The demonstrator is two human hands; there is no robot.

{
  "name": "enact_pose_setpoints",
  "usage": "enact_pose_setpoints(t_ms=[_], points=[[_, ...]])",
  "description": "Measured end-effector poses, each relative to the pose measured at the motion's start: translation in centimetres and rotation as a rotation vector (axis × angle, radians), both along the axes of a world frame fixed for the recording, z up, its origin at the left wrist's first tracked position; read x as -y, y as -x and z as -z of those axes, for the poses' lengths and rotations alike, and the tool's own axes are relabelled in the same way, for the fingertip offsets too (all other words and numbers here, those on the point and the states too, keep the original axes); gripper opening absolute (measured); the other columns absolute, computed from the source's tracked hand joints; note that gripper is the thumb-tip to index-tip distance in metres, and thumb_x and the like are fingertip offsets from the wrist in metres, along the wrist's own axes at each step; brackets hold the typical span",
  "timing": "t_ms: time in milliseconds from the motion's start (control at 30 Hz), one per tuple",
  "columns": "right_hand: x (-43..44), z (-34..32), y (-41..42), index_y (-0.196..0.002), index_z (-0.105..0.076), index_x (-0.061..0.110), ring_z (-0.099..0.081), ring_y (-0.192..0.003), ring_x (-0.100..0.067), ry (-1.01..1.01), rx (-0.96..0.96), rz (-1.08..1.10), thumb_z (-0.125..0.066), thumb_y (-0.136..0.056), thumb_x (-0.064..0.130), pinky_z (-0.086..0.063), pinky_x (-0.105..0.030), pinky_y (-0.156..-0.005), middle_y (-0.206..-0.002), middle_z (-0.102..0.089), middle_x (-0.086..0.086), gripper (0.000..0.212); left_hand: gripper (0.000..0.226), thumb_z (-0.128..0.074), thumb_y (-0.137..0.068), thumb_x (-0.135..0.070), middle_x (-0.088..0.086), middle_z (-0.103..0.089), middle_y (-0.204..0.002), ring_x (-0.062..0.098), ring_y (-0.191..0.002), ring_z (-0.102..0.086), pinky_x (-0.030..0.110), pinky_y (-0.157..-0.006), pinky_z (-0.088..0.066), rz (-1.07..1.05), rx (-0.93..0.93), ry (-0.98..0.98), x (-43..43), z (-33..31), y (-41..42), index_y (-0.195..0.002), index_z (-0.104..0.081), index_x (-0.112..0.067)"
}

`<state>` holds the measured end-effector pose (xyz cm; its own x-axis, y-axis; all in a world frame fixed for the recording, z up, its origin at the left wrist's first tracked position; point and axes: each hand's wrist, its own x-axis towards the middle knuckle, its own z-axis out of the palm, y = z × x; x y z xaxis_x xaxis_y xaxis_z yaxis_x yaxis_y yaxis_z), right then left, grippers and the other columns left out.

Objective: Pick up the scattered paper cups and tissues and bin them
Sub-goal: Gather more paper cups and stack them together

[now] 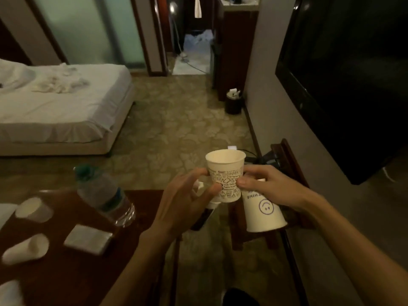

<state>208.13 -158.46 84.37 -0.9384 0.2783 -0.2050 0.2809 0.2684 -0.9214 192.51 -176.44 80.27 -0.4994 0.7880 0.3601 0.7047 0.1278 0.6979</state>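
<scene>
Dim hotel room, seen from the head camera: a patterned carpet (176,129) runs from a white bed (55,111) at far left to a wall at right carrying a dark television (342,85). A small dark bin (233,103) stands on the carpet at the foot of that wall, far from the hands, with white scraps showing at its top.

Near left is a dark wooden bench (66,272). On it lie a clear water bottle (103,193), tilted, a folded tissue (88,238) just beside the bottle, and two plain cups on their sides: the farther cup (33,209) and the nearer cup (26,250). A blurred white shape sits at the near-left corner; I cannot tell what it is.

Past the bench's right edge, both hands meet in the air. The left hand (187,199) pinches a printed cup (225,175), held upright, between thumb and curled fingers. The right hand (265,188) grips a smiley cup (262,208) held upside down, its thumb touching the printed cup's side. The two cups touch.
</scene>
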Motion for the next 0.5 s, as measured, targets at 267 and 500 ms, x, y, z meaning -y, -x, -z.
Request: enact_pose_setpoints(t_ms=[267, 500], points=[[-18.2, 3.4, 17.4, -0.113, -0.070, 0.033, -0.068, -0.105, -0.012, 0.045, -0.049, 0.016, -0.062, -0.079, 0.058, -0.051, -0.027, -0.087, -0.113, -0.072, 0.000, 0.043, 0.050, -0.048, -0.089, -0.060, -0.024, -0.055, -0.081, 0.002, -0.071, -0.058, 0.028, -0.060, -0.050, -0.163, 0.049, -0.064, -18.2, 2.0, 14.5, -0.117, -0.069, -0.024], [-30.0, 1.6, 34.6, -0.118, -0.068, 0.024, -0.066, -0.107, -0.017, 0.023, -0.035, -0.087, -0.060, -0.081, 0.056, -0.050, -0.039, -0.098, -0.114, -0.071, -0.001, 0.049, 0.049, -0.046, -0.089, -0.068, -0.018, -0.058, -0.081, 0.003, -0.070, -0.060, 0.037, -0.060, -0.055, -0.345, 0.081, -0.070, -29.0, 0.7, 28.8, -0.116, -0.064, -0.031]])
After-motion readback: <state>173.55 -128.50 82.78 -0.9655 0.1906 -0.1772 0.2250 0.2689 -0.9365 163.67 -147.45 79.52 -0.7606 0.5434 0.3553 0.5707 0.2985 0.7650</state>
